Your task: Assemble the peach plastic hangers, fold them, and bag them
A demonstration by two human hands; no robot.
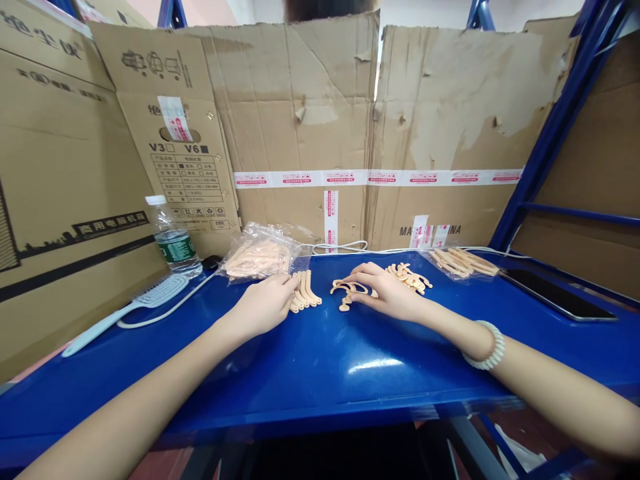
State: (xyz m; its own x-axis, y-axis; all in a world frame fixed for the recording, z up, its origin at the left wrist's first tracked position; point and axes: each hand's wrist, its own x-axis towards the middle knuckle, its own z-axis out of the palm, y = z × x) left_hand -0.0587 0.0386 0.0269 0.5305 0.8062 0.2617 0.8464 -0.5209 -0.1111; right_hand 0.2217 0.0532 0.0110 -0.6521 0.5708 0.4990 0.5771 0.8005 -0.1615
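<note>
My left hand (267, 303) rests at the left end of a neat row of curved, light wooden-looking strips (306, 292). Its fingers are closed at the row's edge, on a strip mostly hidden by the hand. To the right, my right hand (383, 290) bends over a few loose curved pieces (345, 288) of the same colour. Thumb and fingers close around one of these curved pieces, partly covered by the hand. Just behind that hand lies a small heap of similar pieces (410, 277). A pale beaded bracelet (487, 347) circles my right wrist.
Along the back of the blue table (320, 373) lie a plastic bag of pieces (260, 253), a white cable (345, 248) and another bag (463, 261). A water bottle (174, 240) and hairbrush (133, 307) are left, a phone (557, 293) right. Cardboard (300, 133) stands behind.
</note>
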